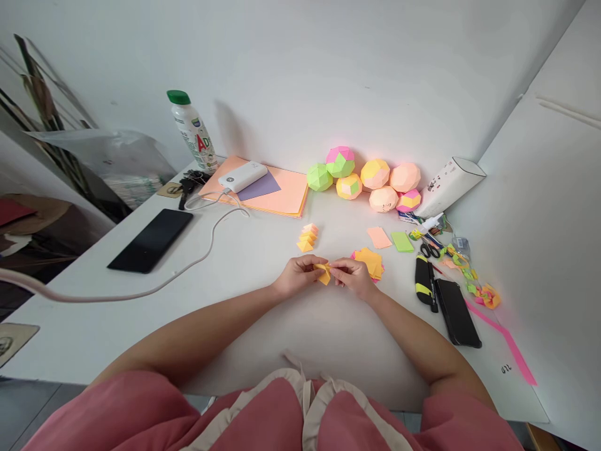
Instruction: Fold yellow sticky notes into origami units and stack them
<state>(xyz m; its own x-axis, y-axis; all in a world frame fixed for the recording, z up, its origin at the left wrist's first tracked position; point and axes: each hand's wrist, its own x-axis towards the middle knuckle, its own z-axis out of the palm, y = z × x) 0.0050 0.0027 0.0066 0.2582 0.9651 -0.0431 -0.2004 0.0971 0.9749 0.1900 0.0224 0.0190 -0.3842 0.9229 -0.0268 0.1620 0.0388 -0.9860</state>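
A small piece of folded orange paper [323, 274] is held between both hands above the white table. My left hand [299, 275] pinches its left side, and my right hand [351, 275] pinches the upper right corner. Just beyond my left hand stands a short row of folded paper units [307, 238] in orange and peach. Beside my right hand lies a stack of orange paper pieces [369, 263] with pink edges showing under it. Farther back are a peach paper stack [379, 237] and a green paper stack [402, 242].
Several finished paper balls [340, 161] are piled against the wall. Peach sheets [286, 193] lie under a white power bank [243, 177], whose cable [213, 241] crosses the left side. A black phone [150, 241], a bottle [193, 134], scissors [429, 250] and a black case [457, 313] also rest there.
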